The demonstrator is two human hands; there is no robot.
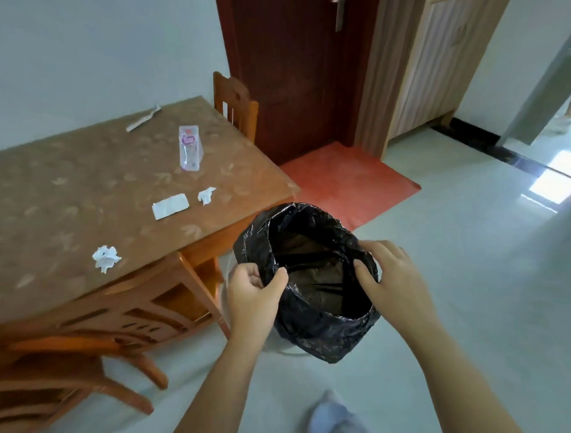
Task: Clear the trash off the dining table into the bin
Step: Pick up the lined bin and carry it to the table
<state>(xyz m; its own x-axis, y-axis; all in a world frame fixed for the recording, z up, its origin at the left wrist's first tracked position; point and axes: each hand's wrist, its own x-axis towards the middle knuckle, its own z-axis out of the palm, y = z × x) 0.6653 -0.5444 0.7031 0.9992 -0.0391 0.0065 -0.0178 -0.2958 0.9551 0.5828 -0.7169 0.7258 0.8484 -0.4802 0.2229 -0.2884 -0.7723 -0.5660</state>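
Observation:
A bin lined with a black plastic bag (317, 335) stands on the floor off the dining table's (50, 198) near right corner. My left hand (253, 298) pinches the bag's rim on the left side. My right hand (388, 277) grips the rim on the right. On the table lie a crumpled white tissue (105, 257), a flat white wrapper (170, 205), a small crumpled paper (206, 195), a clear pink-labelled plastic packet (190, 151) and a long white wrapper (143, 118) at the far edge.
A wooden chair (72, 347) is tucked in at the table's near side, another chair (236, 104) at its far end. A dark red door (298, 70) with an orange mat (348, 185) lies beyond the bin. My slippered foot (333, 418) is on the pale tiled floor.

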